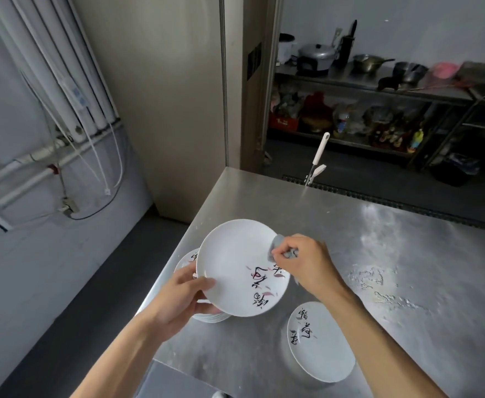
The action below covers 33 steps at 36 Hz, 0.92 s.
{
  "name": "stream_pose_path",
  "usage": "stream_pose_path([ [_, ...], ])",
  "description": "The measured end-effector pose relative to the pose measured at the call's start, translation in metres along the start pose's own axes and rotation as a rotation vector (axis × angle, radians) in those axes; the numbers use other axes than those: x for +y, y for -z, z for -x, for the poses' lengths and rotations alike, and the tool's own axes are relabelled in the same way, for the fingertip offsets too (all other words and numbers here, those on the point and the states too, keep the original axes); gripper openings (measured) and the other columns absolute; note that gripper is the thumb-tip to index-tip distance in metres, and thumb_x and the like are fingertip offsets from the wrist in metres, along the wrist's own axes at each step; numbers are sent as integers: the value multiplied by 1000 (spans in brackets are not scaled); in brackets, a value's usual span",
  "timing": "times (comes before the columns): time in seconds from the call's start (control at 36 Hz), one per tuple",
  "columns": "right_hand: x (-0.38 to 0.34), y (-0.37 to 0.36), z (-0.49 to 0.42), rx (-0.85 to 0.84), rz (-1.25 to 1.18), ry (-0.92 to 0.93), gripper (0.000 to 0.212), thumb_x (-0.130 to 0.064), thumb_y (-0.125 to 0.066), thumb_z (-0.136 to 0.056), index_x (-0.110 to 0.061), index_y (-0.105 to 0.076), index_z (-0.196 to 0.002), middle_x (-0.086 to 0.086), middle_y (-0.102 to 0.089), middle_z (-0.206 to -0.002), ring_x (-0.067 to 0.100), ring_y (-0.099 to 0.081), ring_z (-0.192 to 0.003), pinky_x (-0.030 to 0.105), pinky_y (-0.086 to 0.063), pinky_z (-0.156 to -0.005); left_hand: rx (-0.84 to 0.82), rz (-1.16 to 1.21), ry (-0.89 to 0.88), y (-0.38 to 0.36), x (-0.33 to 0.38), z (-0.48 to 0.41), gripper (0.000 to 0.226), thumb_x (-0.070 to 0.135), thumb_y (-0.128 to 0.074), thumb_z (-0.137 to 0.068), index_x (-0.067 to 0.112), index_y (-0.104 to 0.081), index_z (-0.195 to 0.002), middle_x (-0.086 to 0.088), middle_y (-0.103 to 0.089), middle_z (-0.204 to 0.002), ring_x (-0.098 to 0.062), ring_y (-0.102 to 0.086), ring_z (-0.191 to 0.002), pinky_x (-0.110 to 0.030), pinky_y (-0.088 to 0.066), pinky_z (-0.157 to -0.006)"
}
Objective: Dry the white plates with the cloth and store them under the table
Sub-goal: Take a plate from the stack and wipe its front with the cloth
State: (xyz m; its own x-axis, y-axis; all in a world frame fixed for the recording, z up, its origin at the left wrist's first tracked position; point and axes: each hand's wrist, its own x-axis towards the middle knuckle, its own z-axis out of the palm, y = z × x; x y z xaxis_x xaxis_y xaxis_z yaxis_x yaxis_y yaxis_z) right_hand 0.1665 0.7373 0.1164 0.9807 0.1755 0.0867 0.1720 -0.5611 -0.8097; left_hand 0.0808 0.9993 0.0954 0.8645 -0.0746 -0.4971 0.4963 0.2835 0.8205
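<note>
Lone plate point(321, 343): 1 white plate with black characters, flat on the table, below and nearer than the right hand, apart from the other plates.
Left hand point(178, 297): grips the held plate's left rim, thumb on the upper face, fingers curled underneath.
Held plate point(235, 259): white, black and pink markings, lifted and tilted between the 2 hands.
Right hand point(304, 262): fingers bunched tight round the cloth, pressing it to the held plate's right side.
Cloth point(277, 245): grey, wadded, showing at the fingertips, touching the plate.
Stack point(212, 317): white plates directly under the held plate and left hand; count unclear.
Table point(379, 254): steel top, pale smears right of the right hand.
White handle point(320, 150): rises behind the table's far edge, beyond the right hand.
Shelves point(350, 79): far right, pots on top, clutter below.
</note>
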Motion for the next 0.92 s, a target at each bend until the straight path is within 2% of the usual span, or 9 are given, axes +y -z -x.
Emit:
stream_pose_path([
  [0.08,2,-15,16,-15,-28,-15,21,-12,-80,-82,-30,-75,-72,-9,-66,-83,3,-64,-54,11,-44,-45,90,130,-27,-5,-2,-4,40,-8,-54,-99,12,-71,-129,-16,-77,-117,-32,-77,-94,-48,-65,-77],
  [0.17,6,-33,31,-113,-54,-75,21,-13,-75,-83,-31,-75,-72,-9,-69,-90,11,-69,-57,30,-59,-50,172,209,-33,-12,-9,-2,41,-12,-52,-97,13,-72,-123,-9,-80,-105,-27,-78,-85,-45,-66,-74],
  [0.31,1,-32,20,130,-59,-2,25,-8,-81,-80,-29,-73,-68,-10,-65,-80,-1,-62,-72,4,-41,-56,174,240,-52,-28,-20,9,44,-13,-51,-97,19,-76,-113,-10,-79,-109,-33,-77,-90,-42,-65,-68],
  [0.47,-4,-35,36,-125,-308,-210,17,-10,-81,-81,-25,-78,-72,-3,-74,-87,15,-73,-69,30,-62,-61,222,244,-76,-28,-13,10,41,-10,-49,-100,17,-69,-124,-13,-78,-116,-31,-76,-87,-40,-66,-71],
  [0.56,-5,-34,36,-35,-438,-325,10,-12,-84,-77,-19,-77,-73,2,-72,-68,18,-65,-53,22,-52,-51,180,266,-46,-35,-21,15,43,-10,-49,-100,17,-66,-128,-12,-78,-117,-33,-77,-94,-36,-65,-72],
  [0.64,-3,-37,34,61,-517,-396,16,-4,-82,-77,-16,-73,-71,11,-72,-76,23,-54,-43,18,-35,-39,151,210,-24,-37,-26,17,42,-8,-55,-100,16,-64,-132,-11,-77,-121,-34,-76,-101,-34,-64,-78],
  [0.75,0,-34,29,133,-482,-415,20,1,-74,-73,-19,-73,-69,3,-75,-79,17,-57,-55,17,-35,-41,206,-15,-175,-37,-28,14,67,4,-73,-95,28,-47,-153,0,-75,-127,-20,-74,-112,-33,-61,-87],
  [0.83,4,-26,22,128,-427,-439,16,-5,-76,-70,-21,-74,-70,-1,-73,-73,19,-57,-54,15,-34,-41,414,-520,-484,-29,-25,12,98,28,-84,-88,36,-23,-164,20,-42,-155,-8,-44,-145,-33,-39,-115],
  [0.92,7,-17,18,102,-394,-464,12,-10,-73,-67,-20,-74,-71,1,-71,-70,24,-56,-51,19,-33,-41,324,-1099,-934,-18,-16,6,66,44,-77,-92,22,-55,-150,-3,-44,-160,-29,-32,-156,-49,-31,-122],
])
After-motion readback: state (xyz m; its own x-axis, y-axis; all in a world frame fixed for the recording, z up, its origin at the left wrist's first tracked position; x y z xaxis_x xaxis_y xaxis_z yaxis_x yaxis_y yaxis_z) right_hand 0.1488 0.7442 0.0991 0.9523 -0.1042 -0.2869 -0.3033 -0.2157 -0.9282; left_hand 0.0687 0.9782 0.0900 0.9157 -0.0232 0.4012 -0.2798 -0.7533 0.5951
